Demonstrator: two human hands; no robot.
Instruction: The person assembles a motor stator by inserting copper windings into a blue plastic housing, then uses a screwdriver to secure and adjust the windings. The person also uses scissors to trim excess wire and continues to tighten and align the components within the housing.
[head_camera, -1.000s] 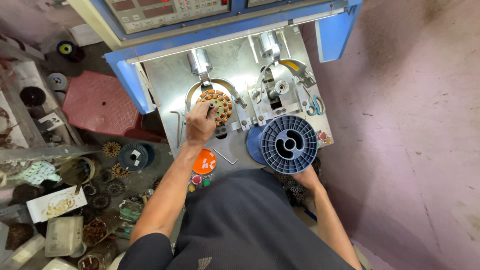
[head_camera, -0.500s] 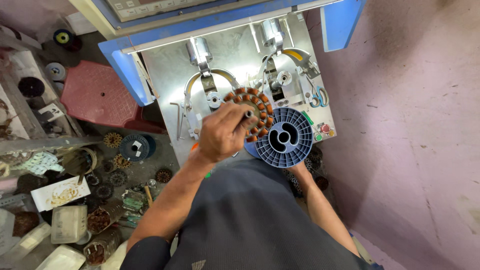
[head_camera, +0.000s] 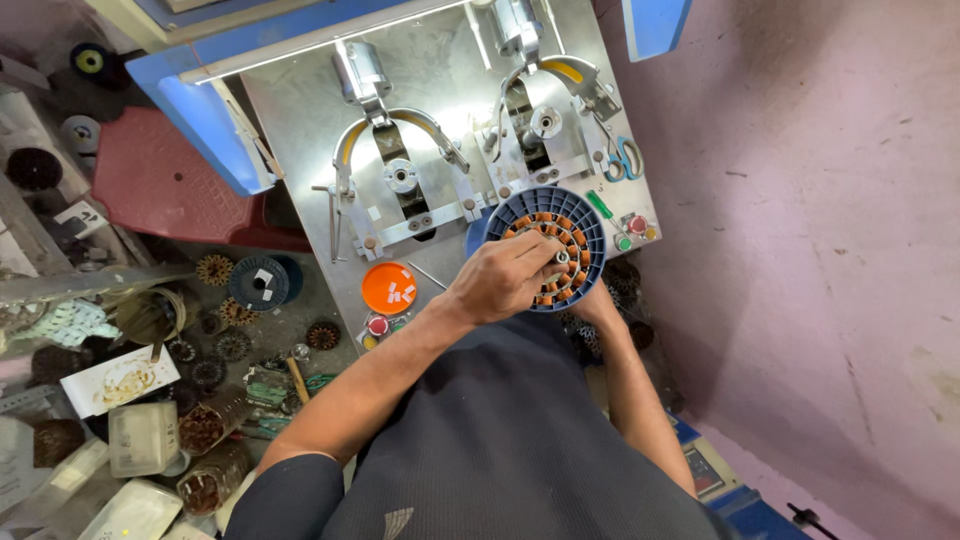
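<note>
Head view: left hand (head_camera: 500, 282) grips a copper-wound ring (head_camera: 557, 255), laid on the blue spool (head_camera: 590, 222); right hand (head_camera: 592, 305) is under the spool, grip unclear. Both curved holders (head_camera: 400, 175) on the steel plate (head_camera: 300, 100) stand empty, so mounting seems undone.

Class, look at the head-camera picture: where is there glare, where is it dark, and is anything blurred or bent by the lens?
Head view: glare whitens the metal plate between the two fixtures; the clutter of parts at left lies in dim shadow; the left hand on the blue spool is sharp, without motion blur; the wide lens splays the plate's edges outward; the pink wall is evenly lit.
</note>
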